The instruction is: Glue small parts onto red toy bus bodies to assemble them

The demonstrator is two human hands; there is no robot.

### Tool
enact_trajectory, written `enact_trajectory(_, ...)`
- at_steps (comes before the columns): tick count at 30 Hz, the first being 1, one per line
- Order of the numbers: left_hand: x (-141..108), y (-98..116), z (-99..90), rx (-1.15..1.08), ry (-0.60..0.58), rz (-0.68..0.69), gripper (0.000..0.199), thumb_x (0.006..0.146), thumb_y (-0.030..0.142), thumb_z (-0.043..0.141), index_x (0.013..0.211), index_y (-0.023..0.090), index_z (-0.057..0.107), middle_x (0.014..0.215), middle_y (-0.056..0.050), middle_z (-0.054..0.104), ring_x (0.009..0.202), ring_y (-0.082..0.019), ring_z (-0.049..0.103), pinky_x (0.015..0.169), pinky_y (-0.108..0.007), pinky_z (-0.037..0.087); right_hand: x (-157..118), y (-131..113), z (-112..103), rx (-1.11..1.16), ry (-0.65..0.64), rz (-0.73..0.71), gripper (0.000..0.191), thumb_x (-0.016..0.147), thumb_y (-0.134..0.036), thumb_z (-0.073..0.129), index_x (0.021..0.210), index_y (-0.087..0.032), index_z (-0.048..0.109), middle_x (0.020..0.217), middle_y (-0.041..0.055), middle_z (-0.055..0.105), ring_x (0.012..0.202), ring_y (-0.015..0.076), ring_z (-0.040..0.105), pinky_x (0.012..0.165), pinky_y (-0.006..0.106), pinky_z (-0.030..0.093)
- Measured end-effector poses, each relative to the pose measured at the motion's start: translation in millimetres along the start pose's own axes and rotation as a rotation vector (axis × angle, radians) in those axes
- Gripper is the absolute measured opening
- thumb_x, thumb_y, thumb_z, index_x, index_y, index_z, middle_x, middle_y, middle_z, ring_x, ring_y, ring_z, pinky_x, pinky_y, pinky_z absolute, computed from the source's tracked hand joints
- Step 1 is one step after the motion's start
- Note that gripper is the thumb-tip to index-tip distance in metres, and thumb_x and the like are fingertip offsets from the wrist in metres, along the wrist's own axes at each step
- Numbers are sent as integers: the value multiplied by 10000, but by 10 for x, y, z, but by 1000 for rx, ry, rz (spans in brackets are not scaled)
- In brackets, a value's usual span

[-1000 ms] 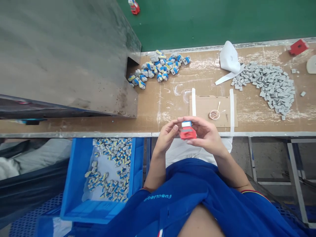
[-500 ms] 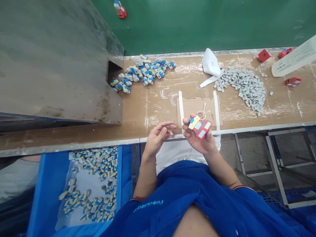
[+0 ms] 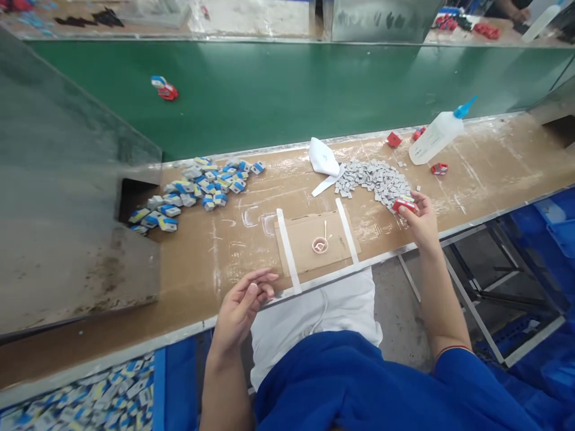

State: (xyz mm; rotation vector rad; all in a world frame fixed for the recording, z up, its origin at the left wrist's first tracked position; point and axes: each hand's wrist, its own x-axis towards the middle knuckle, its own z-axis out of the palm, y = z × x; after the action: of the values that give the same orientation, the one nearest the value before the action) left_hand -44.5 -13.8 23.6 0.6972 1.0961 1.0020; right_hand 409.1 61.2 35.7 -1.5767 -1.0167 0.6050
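My right hand [image 3: 420, 224] pinches a red part [image 3: 403, 205] between thumb and fingers, a narrow grip with the part lying crosswise at the fingertips. It sits right at the lower end of the gray pieces [image 3: 375, 182], a curved heap on the bench [image 3: 485, 161]; I can't tell if it touches them.

My left hand [image 3: 240, 308] holds nothing. It is half open, with the fingers loosely curled, at the bench's near edge and just beside the cardboard [image 3: 309, 242]. Two white strips [image 3: 287, 248] cross that cardboard, and a small dish [image 3: 320, 245] with a swab [image 3: 325, 230] standing in it sits on top.

Past the gray pieces lie a glue bottle [image 3: 435, 139] with a blue nozzle, tipped on its side, and a few loose red parts [image 3: 394, 139]. A white cloth [image 3: 323, 157] lies beside the heap's far end. To the left is a spill of blue-and-white pieces [image 3: 197, 191], next to a metal hopper [image 3: 67, 179]. More of those pieces fill a blue crate [image 3: 159, 389] below the bench. One assembled piece [image 3: 164, 88] sits on the green belt [image 3: 269, 102].
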Motion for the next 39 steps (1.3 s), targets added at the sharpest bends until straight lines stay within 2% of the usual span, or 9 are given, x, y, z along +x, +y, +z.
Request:
enact_trajectory(3,-10,1,6,-6,27,-13,474,796,496,892,1117,161,796,1083,-149,803,725,-157,651,696,-293,571,563,-88,121,-94,-103,-51,752,609,-479,848,1265,-233,574,1301,135,629,1078,272,739,989,469,623)
enact_trajectory(7,-9,-28,7,-71,1,-19,445,836,477,866,1134,156,788,1076,-160,801,718,-149,660,693,-284,564,1199,-354,626,-174,-290,-182,707,663,-493,832,1278,-230,604,1280,144,658,1010,270,734,953,495,632)
enact_trajectory(19,-2,-126,-49,-188,-56,-45,418,929,464,776,1250,200,738,1148,-123,763,776,-149,728,735,-277,569,2517,-818,3424,-277,-571,-363,490,601,-267,779,1070,-196,658,1117,150,743,1045,296,690,1057,522,537)
enact_trajectory(23,17,-128,-89,-264,-100,-27,433,934,462,774,1266,189,724,1151,-133,764,804,-148,737,759,-272,578,2622,-831,3958,-287,-602,-369,468,647,-227,729,1106,-198,645,1271,162,699,1140,270,653,1122,476,485)
enact_trajectory(28,62,-222,-51,-355,-119,70,434,952,468,754,1270,175,711,1166,-159,764,849,-161,747,807,-295,581,2624,-880,3953,-378,-576,-328,453,670,-255,724,1099,-159,615,1240,189,684,1102,273,638,1071,488,481)
enact_trajectory(33,-408,55,-443,18,-156,188,613,867,649,769,1227,153,745,1190,-200,776,914,-246,763,740,-315,568,2435,-1179,3398,-466,-498,-357,381,643,-501,728,844,-225,560,1036,234,692,945,306,633,899,528,496)
enact_trajectory(35,-727,373,-816,279,123,334,632,918,716,652,1141,136,766,1022,-170,798,762,-223,738,649,-311,552,2269,-1262,3025,-498,-456,-379,360,601,-573,685,738,-295,502,906,205,695,893,353,639,885,598,480)
enact_trajectory(37,-940,779,-1243,623,734,607,672,1017,710,451,951,118,762,784,-117,748,591,-169,644,578,-297,517,2059,-1260,2603,-524,-463,-381,321,544,-589,658,686,-327,538,772,167,688,791,378,651,805,624,489)
enact_trajectory(39,-943,1214,-1633,738,1004,738,664,1054,664,392,1055,97,738,917,-150,750,787,-209,694,747,-348,568,1807,-1170,2191,-549,-505,-367,274,495,-565,670,678,-365,627,724,140,718,690,374,676,667,581,509)
